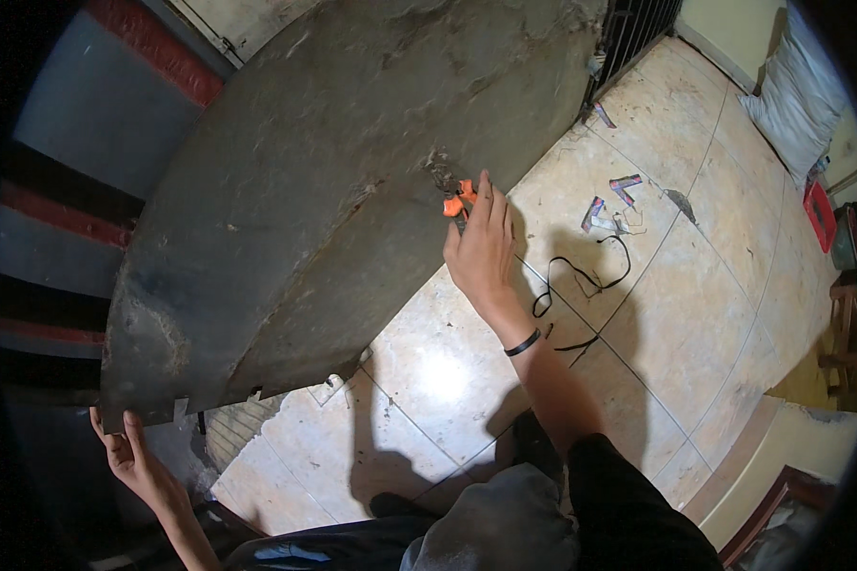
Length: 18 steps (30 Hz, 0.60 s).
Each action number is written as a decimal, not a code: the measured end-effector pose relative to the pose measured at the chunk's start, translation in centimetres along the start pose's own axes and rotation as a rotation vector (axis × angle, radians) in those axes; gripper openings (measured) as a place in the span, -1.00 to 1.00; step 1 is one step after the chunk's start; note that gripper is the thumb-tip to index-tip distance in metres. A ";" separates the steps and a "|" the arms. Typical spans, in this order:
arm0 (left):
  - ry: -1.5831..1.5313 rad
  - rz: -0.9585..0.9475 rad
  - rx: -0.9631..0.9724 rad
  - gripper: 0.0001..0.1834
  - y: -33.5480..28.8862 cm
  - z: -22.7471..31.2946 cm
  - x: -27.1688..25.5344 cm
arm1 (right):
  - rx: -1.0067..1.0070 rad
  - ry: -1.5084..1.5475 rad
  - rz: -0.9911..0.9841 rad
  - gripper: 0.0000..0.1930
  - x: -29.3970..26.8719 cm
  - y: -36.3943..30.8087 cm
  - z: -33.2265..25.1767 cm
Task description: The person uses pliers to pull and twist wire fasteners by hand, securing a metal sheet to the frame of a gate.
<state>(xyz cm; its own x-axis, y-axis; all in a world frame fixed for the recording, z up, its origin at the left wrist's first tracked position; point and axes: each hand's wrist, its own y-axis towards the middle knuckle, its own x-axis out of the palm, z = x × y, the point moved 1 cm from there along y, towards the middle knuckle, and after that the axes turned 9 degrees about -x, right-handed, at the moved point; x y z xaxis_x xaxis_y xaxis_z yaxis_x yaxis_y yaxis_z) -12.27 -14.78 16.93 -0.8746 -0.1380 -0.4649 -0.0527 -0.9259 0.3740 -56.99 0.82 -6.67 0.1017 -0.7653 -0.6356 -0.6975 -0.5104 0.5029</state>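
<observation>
A large dark grey panel [286, 209], dirty and scuffed, leans across the upper left and middle of the head view. At its lower left corner my left hand [143, 471] pinches the edge between thumb and fingers. My right hand [486, 257] is closed around a pair of pliers [455, 204] with orange-and-black handles. Their metal jaws rest at a torn, frayed spot on the panel, and I cannot make out what they grip. A raised, rough seam [300, 262] runs diagonally below that spot.
On the tiled floor [695, 324] to the right lie a black cord [581, 285] and several small scraps of packaging [625, 186]. Farther right are a pale sack [798, 100], a red plastic object [819, 217] and a wooden stool [843, 324]. A black metal grille [633, 33] stands behind the panel.
</observation>
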 end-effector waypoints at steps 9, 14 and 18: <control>-0.022 -0.009 -0.007 -0.43 -0.4 0.5 0.2 | 0.009 -0.059 0.054 -0.13 0.7 0.0 -0.9; -0.004 -0.009 0.015 -0.42 -0.7 1.0 0.7 | 0.003 -0.090 -0.018 -0.19 -0.8 0.3 -1.7; -0.004 -0.005 -0.009 -0.38 -0.8 1.0 0.5 | 0.104 -0.071 -0.219 -0.38 -3.2 0.6 -4.4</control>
<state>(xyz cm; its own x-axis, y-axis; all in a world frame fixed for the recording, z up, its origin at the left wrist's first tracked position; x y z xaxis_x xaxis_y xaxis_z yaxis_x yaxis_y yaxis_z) -13.12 -13.81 17.20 -0.8761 -0.1324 -0.4636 -0.0526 -0.9295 0.3650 -54.60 1.23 -1.80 0.2111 -0.6094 -0.7643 -0.7341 -0.6151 0.2877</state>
